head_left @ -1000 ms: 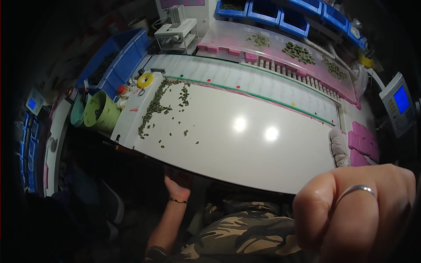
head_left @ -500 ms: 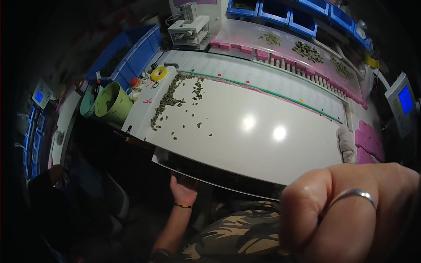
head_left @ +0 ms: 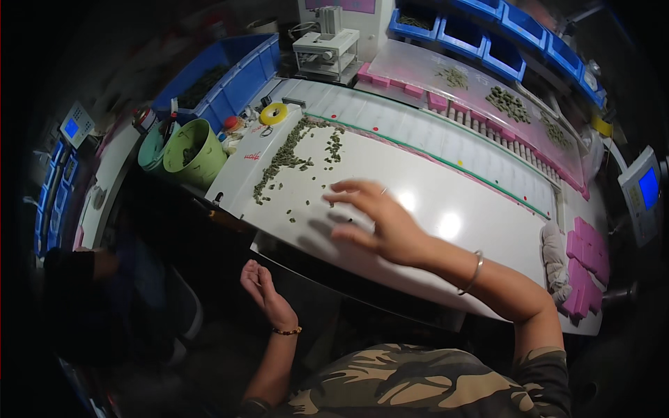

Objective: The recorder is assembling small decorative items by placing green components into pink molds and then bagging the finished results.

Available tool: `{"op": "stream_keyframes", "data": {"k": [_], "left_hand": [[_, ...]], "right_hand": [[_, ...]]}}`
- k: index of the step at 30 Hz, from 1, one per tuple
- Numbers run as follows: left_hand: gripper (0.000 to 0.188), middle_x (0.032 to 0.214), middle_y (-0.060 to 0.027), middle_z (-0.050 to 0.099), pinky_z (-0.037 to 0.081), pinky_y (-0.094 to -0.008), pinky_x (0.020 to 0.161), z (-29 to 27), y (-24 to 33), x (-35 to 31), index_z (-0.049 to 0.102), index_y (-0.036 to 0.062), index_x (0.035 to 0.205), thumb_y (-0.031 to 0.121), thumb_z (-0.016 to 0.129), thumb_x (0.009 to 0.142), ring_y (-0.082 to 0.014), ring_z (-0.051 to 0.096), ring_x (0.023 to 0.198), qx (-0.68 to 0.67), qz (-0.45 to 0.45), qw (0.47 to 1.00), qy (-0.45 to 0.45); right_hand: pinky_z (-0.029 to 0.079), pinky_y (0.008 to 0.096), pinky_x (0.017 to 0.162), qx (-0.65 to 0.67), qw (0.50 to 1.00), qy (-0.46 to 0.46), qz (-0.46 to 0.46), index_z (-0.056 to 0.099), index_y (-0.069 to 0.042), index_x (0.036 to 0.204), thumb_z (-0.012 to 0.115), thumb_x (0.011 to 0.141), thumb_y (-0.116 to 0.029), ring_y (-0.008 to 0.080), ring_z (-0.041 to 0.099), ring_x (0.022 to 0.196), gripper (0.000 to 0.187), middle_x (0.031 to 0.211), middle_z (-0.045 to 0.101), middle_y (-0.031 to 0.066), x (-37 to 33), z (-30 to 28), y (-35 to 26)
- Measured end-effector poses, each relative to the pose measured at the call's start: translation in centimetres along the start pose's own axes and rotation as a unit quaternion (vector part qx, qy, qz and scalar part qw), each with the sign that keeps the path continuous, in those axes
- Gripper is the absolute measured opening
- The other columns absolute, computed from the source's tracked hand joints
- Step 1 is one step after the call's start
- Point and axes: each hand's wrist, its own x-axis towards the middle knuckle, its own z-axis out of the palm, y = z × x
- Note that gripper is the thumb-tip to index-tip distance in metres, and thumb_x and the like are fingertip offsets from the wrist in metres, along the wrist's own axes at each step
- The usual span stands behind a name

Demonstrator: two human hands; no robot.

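Observation:
My right hand (head_left: 380,219) is over the white tabletop (head_left: 432,181), fingers spread and pointing left. A ring and a silver bangle show on it. Its fingertips are nearest to a few scattered small dark green pieces (head_left: 333,150); whether they touch any is hard to tell. More of the green pieces (head_left: 286,157) lie heaped along the table's left end. Below the front edge, beside the dark drawer-like tray (head_left: 306,263), my left hand (head_left: 268,292) is raised, loosely cupped with its fingers apart from the thumb and nothing visible in it.
A pale conveyor belt (head_left: 418,143) with coloured dots runs behind the tabletop. At left stand a green bin (head_left: 198,157) and a blue crate (head_left: 244,87). A clear tray (head_left: 474,87) bears green heaps. Pink blocks (head_left: 589,244) and a screen (head_left: 648,188) are at right. Someone's dark sleeve (head_left: 70,279) shows left.
My right hand has gone from a loose fist close to the camera to spread fingers over the table. My left hand has come away from the tray's edge. The belt's dots have moved left.

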Motion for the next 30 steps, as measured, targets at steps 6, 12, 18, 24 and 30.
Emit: {"op": "stream_keyframes", "data": {"k": [6, 12, 18, 24, 30], "left_hand": [[0.053, 0.156, -0.0162, 0.025, 0.011, -0.0478, 0.119, 3.5, 2.4, 2.2, 0.025, -0.0004, 0.148, 0.025, 0.04, 0.104, -0.028, 0.019, 0.146, 0.137, 0.267, 0.952, -0.057], [0.061, 0.157, -0.023, 0.013, 0.019, -0.0449, 0.117, 7.9, 2.7, 4.4, 0.015, -0.0023, 0.151, 0.028, 0.04, 0.104, -0.033, 0.021, 0.144, 0.063, 0.256, 0.964, -0.041], [0.057, 0.152, -0.0213, 0.024, 0.027, -0.0401, 0.113, 9.9, 2.5, 5.1, 0.02, 0.0005, 0.15, 0.034, 0.033, 0.106, -0.0287, 0.033, 0.136, -0.027, 0.202, 0.978, 0.045], [0.056, 0.143, -0.0192, 0.034, 0.034, -0.0397, 0.109, 10.5, 3.4, 5.5, 0.028, -0.0001, 0.144, 0.039, 0.035, 0.105, -0.0277, 0.04, 0.13, -0.089, 0.16, 0.978, 0.103], [0.054, 0.136, -0.0205, 0.037, 0.038, -0.0394, 0.104, 10.4, 3.8, 6.4, 0.034, -0.0039, 0.139, 0.038, 0.036, 0.104, -0.0265, 0.044, 0.122, -0.154, 0.137, 0.966, 0.156]], "right_hand": [[0.014, 0.051, 0.118, -0.212, 0.976, -0.043, -0.035, 0.022, 0.003, 0.15, 0.046, 0.088, -0.07, 0.044, 0.01, 0.147, 0.099, 0.156, 0.014, 0.0296, -0.1, 6.1, 2.2], [0.007, 0.0485, 0.12, -0.268, 0.962, 0.034, 0.037, 0.021, 0.006, 0.149, 0.047, 0.087, -0.068, 0.0415, 0.009, 0.148, 0.1, 0.157, 0.014, 0.0283, 6.4, 6.3, 7.8], [0.014, 0.0427, 0.12, -0.208, 0.976, 0.018, 0.068, 0.018, 0.006, 0.15, 0.045, 0.091, -0.064, 0.0353, 0.015, 0.148, 0.095, 0.157, 0.018, 0.0248, 9.9, 5.8, 10.9], [0.021, 0.0413, 0.118, -0.16, 0.987, 0.007, 0.034, 0.02, 0.005, 0.15, 0.043, 0.097, -0.054, 0.0374, 0.024, 0.144, 0.082, 0.154, 0.025, 0.0264, 13.7, 7.2, 11.9], [0.035, 0.0416, 0.109, -0.076, 0.993, 0.078, 0.037, 0.037, 0.006, 0.139, 0.053, 0.096, -0.036, 0.0396, 0.042, 0.13, 0.063, 0.141, 0.041, 0.0259, 14.9, 8.6, 11.3]]}}
